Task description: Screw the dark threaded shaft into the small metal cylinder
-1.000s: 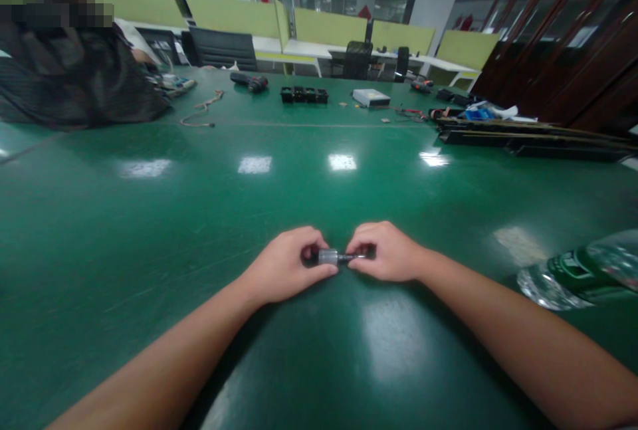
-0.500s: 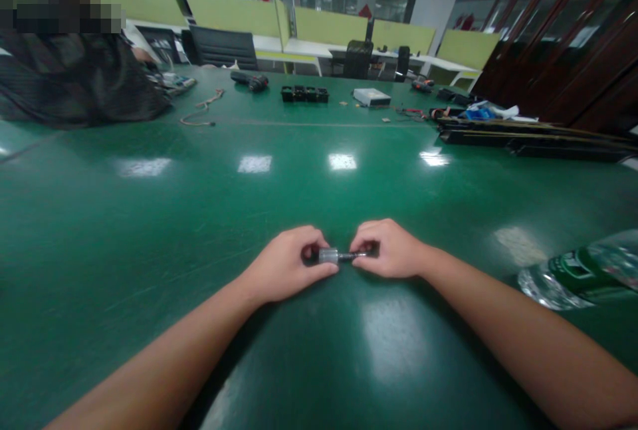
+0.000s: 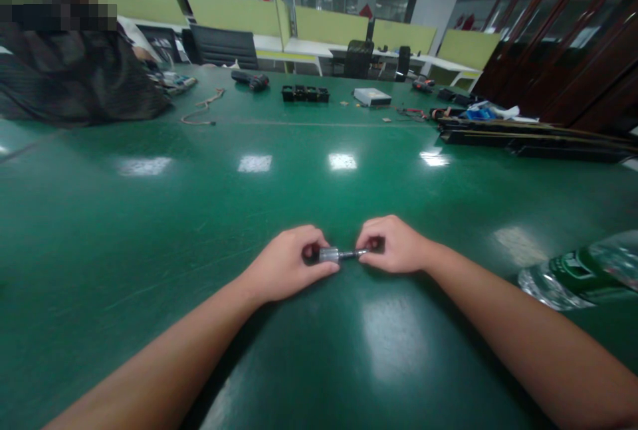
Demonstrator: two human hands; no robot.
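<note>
A small silvery metal cylinder (image 3: 329, 255) with a thin dark shaft (image 3: 347, 254) lies level between my hands, just over the green table. My left hand (image 3: 288, 264) is closed around the cylinder, with thumb and fingers on either side of it. From the cylinder the shaft points right, toward my right hand (image 3: 393, 244). Thumb and fingertips of that hand pinch the shaft's far end, which they partly hide. The exact kind of part is too small to make out.
A clear plastic bottle with a green label (image 3: 573, 274) lies at the right. Across the green table (image 3: 199, 197) are a power drill (image 3: 250, 80), black square modules (image 3: 305, 94), a silver box (image 3: 372, 96) and long black strips (image 3: 528, 141). A person sits at far left.
My right hand has shifted slightly right and up, and more of the thin shaft shows between my hands. My left hand stays almost still with the cylinder.
</note>
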